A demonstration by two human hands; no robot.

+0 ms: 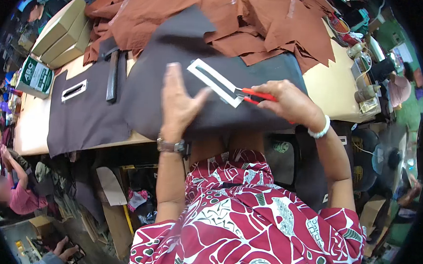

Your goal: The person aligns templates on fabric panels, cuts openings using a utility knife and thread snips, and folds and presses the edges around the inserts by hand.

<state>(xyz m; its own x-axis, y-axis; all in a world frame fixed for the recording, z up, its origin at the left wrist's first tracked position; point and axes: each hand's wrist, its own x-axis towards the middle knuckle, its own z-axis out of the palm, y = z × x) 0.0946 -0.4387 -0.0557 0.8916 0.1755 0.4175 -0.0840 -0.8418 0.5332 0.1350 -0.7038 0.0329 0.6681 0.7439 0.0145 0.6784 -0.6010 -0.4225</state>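
Observation:
My right hand (287, 102) grips red-handled scissors (257, 94), their metal tips at the lower right end of a white rectangular frame (214, 85). This frame lies tilted on a large dark sheet (160, 100) and borders a long narrow slot. My left hand (179, 97) is open over the sheet, left of the frame, thumb spread toward it and fingers pointing away from me. Slight blur hides whether its palm touches the sheet. A second dark piece (90, 118) to the left carries a smaller white frame (74, 91) with a dark slot.
A hammer (112, 76) lies left of the large sheet. Brown sheets (284, 30) are heaped along the table's (32, 127) far side. Cardboard boxes (59, 31) and a green-and-white box (37, 77) stand at left. Bottles (366, 94) stand at right. Other people sit beyond.

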